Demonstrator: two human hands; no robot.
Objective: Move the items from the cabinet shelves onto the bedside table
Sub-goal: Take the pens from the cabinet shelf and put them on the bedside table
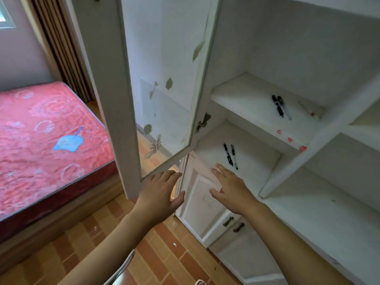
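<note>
Now the right hand (pixel 230 189) is reaching, fingers spread and empty, toward two black pens (pixel 230 156) lying on the lower cabinet shelf (pixel 257 161); the left hand (pixel 162 191), open too, is hovering by the door (pixel 164 89); pinching both pens together would be tidiest.

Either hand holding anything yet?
No. Left hand and right hand are both open and empty; the pens lie untouched on the lower shelf.

Both hands (pixel 193 192) reach, fingers spread, toward 2 pens (pixel 230 156), seemingly untouched.
</note>
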